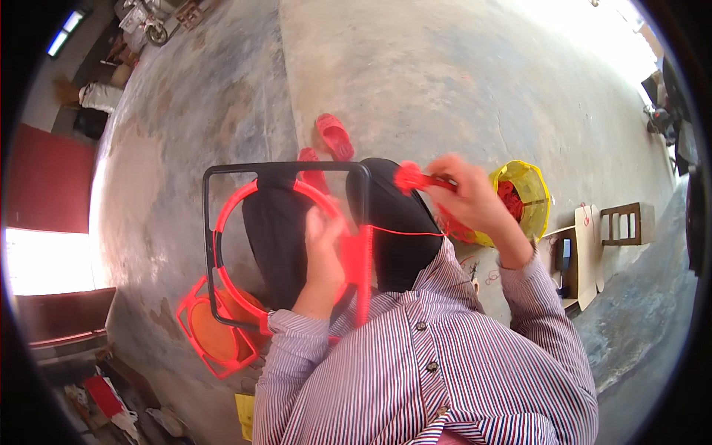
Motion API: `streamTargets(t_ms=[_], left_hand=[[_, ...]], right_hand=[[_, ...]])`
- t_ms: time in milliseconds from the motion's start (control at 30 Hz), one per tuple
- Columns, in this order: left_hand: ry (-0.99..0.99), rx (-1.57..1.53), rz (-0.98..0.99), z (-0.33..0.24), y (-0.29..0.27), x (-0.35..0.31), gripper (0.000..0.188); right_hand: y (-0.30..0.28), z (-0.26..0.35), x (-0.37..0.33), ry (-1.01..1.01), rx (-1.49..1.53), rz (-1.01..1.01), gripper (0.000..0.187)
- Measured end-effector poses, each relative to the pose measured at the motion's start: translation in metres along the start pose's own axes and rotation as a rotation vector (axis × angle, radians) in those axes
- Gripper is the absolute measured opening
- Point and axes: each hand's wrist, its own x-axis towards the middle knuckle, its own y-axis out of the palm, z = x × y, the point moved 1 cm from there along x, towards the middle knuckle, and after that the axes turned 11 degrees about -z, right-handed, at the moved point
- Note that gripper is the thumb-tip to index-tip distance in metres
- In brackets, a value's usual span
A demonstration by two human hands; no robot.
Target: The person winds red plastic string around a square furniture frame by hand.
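A black metal frame (pixel 210 222) rests over my knees, with a red ring (pixel 231 204) inside it and a band of red cord (pixel 361 259) wound down its right side. My left hand (pixel 324 248) presses on the ring and the woven cord, next to the frame's right bar. My right hand (pixel 467 196) is raised to the right and pinches a bundle of red cord (pixel 410 178). A taut red strand (pixel 408 233) runs from the weave toward that hand.
A yellow basket (pixel 528 199) holding red cord stands on the concrete floor beside my right arm. An orange stool frame (pixel 211 334) lies at lower left. Red sandals (pixel 334 137) lie ahead. A small wooden stool (pixel 623 222) and cardboard sit at right.
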Motion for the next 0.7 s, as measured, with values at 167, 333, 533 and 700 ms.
streamTargets(t_ms=[167,333,533,700], left_hand=[[0.113,-0.198,0.146,-0.002,0.015,-0.012,0.071],[-0.090,-0.159,0.150,0.001,0.009,-0.006,0.063],[-0.366,-0.221,0.180,0.007,-0.005,0.011,0.056],[-0.436,-0.284,0.135,0.026,-0.015,0.020,0.048]], right_hand=[[0.080,0.019,0.037,-0.636,-0.435,0.267,0.025],[0.081,0.017,0.030,-0.589,-0.296,-0.364,0.033],[0.059,-0.007,-0.011,-0.299,-0.225,-0.141,0.050],[0.070,-0.028,-0.018,0.172,0.225,0.145,0.026]])
